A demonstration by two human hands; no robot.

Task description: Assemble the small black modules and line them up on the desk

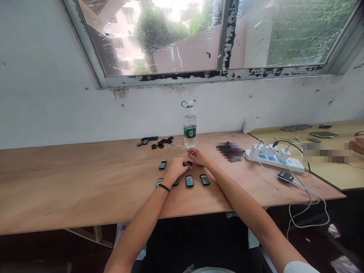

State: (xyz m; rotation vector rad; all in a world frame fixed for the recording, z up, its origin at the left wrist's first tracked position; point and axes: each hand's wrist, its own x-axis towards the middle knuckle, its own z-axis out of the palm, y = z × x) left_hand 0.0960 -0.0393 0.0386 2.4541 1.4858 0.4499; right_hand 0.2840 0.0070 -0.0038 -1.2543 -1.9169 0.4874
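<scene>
My left hand and my right hand meet over the middle of the wooden table. Between their fingertips is a small black device, and both hands are pinched on it. Close to me lies a row of similar small black devices with screens, another to its right, and one left of my left hand. A black band circles my left wrist.
A water bottle stands behind my hands. More black parts lie at the back by the wall. A white power strip with cables sits on the right, with a small black device near it. Another person's hand shows at far right.
</scene>
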